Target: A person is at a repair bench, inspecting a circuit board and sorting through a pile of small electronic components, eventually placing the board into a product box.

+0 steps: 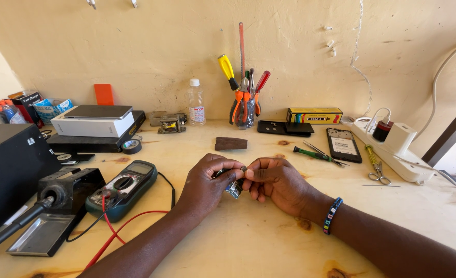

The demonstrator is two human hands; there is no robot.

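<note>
Both my hands meet over the middle of the pale wooden bench (pixel 269 242). My left hand (pixel 205 185) and my right hand (pixel 277 183) pinch a small metal electronic part (pixel 234 188) between their fingertips. Only a shiny bit of the part shows below my fingers; the rest is hidden. A beaded bracelet (pixel 332 215) sits on my right wrist.
A multimeter (pixel 122 188) with red and black leads and a soldering iron stand (pixel 53 206) lie at the left. A jar of screwdrivers and pliers (pixel 244 103) stands by the wall. A phone (pixel 343 144), green screwdriver (pixel 313 153), scissors (pixel 376 167) and power strip (pixel 398 152) lie at right.
</note>
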